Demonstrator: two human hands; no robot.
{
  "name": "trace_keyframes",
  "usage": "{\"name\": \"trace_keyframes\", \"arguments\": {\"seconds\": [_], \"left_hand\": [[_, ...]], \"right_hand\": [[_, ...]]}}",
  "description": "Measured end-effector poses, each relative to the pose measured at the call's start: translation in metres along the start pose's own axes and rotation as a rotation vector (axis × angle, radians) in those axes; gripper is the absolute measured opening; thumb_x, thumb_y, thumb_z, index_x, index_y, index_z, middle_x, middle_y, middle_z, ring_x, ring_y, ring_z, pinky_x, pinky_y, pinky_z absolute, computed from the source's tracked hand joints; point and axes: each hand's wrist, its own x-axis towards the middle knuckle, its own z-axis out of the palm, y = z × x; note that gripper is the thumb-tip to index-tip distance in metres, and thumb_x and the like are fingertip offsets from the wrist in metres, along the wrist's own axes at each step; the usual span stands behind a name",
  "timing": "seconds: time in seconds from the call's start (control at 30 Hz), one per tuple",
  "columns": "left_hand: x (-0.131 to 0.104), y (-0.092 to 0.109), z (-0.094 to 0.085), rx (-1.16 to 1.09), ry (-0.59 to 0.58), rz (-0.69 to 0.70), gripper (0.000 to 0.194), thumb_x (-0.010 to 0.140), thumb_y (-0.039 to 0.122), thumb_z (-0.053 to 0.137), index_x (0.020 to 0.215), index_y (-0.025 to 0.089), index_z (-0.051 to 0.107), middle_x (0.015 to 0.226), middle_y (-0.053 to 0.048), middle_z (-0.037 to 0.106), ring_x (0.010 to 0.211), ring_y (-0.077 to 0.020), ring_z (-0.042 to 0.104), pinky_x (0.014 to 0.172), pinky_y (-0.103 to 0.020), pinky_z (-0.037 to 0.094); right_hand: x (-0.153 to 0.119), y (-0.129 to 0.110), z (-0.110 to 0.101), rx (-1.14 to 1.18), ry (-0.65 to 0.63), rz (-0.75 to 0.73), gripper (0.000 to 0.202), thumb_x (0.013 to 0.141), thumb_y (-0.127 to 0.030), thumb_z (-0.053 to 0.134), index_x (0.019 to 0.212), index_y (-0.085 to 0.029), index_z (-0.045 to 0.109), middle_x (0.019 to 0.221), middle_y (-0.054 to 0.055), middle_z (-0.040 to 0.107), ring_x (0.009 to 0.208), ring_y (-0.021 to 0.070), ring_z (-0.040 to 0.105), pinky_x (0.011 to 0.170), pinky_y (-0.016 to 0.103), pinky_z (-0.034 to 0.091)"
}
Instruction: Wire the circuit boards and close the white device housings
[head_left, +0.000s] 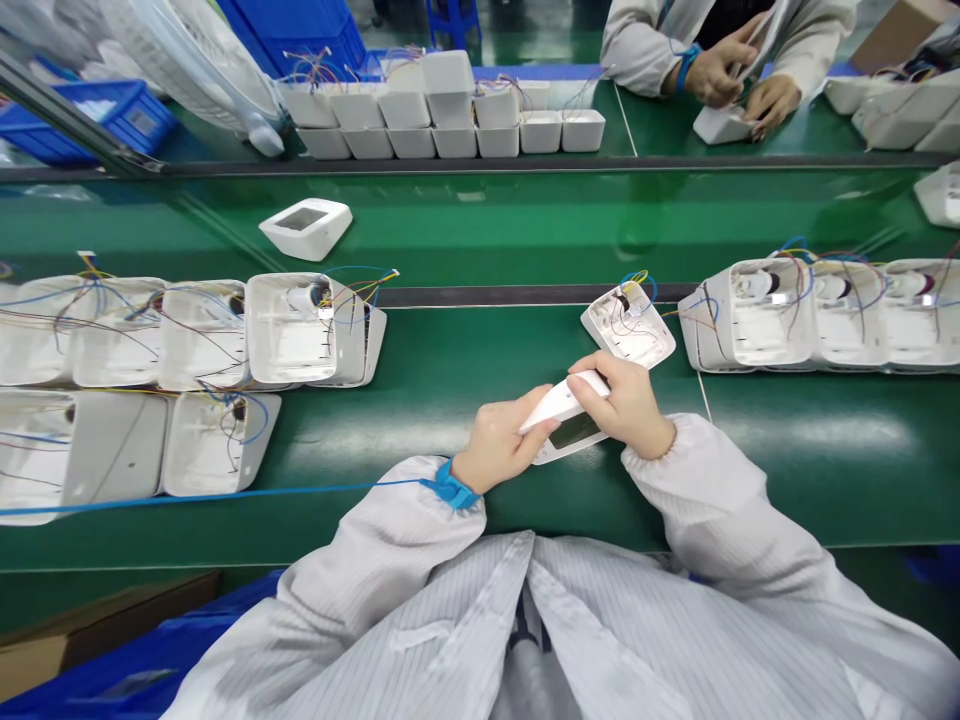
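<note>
White, smooth, rounded plastic casing (561, 402) slants lengthwise from near left to far right, curled left hand (495, 440) and right hand (626, 402) pinching its ends.

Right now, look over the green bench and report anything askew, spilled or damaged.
The open, rounded white plastic housing just beyond the right hand sits askew, while the row of open white plastic housings to its right lines up straight. I see no spill or damage.

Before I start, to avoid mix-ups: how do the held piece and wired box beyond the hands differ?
The left hand and right hand grip the held piece; the wired box lies on the table. The piece shows a dark window; the box its open inside with coloured wires. Both are white.
</note>
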Motion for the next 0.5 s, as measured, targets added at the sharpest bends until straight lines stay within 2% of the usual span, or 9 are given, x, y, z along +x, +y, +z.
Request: {"name": "trace_keyframes", "arguments": {"seconds": [0.13,0.23,0.3,0.4,0.5], "left_hand": [[0.001,-0.005,0.000,-0.097,-0.003,-0.105,0.038,0.097,0.040,0.047,0.124,0.016,0.061,0.102,-0.007,0.074,0.082,-0.0184,0.071,0.074,-0.027,0.055],[0.001,-0.011,0.000,-0.136,0.055,-0.188,0.038,0.096,0.042,0.050,0.120,0.017,0.064,0.112,-0.008,0.072,0.095,-0.0210,0.071,0.083,-0.030,0.056],[0.002,-0.015,0.000,-0.152,0.128,-0.229,0.037,0.095,0.043,0.051,0.118,0.017,0.066,0.113,-0.008,0.072,0.097,-0.0213,0.070,0.086,-0.030,0.056],[0.001,-0.016,0.000,-0.178,0.183,-0.249,0.037,0.095,0.043,0.051,0.115,0.015,0.066,0.110,-0.009,0.073,0.093,-0.0201,0.070,0.083,-0.029,0.056],[0.001,-0.014,0.000,-0.175,0.161,-0.224,0.040,0.096,0.044,0.050,0.120,0.016,0.064,0.109,-0.008,0.073,0.088,-0.0186,0.070,0.080,-0.028,0.055]], "right_hand": [[-0.001,0.006,0.007,0.084,-0.037,0.084,0.030,0.093,-0.048,0.054,0.090,-0.021,0.067,0.085,0.004,0.071,0.079,0.0209,0.066,0.074,0.035,0.053],[-0.004,0.013,0.014,0.158,-0.016,0.102,0.042,0.095,-0.051,0.049,0.121,-0.021,0.062,0.114,0.009,0.069,0.102,0.0249,0.066,0.089,0.040,0.053],[-0.005,0.017,0.017,0.127,-0.027,0.104,0.052,0.095,-0.054,0.048,0.133,-0.019,0.054,0.126,0.012,0.065,0.112,0.0272,0.063,0.095,0.043,0.051],[-0.003,0.022,0.016,0.011,-0.095,0.086,0.054,0.093,-0.061,0.047,0.123,-0.017,0.061,0.112,0.013,0.070,0.100,0.0294,0.067,0.087,0.043,0.053],[0.001,0.025,0.011,-0.041,-0.131,0.027,0.058,0.090,-0.066,0.048,0.113,-0.016,0.065,0.100,0.013,0.072,0.087,0.0295,0.069,0.077,0.041,0.054]]}}
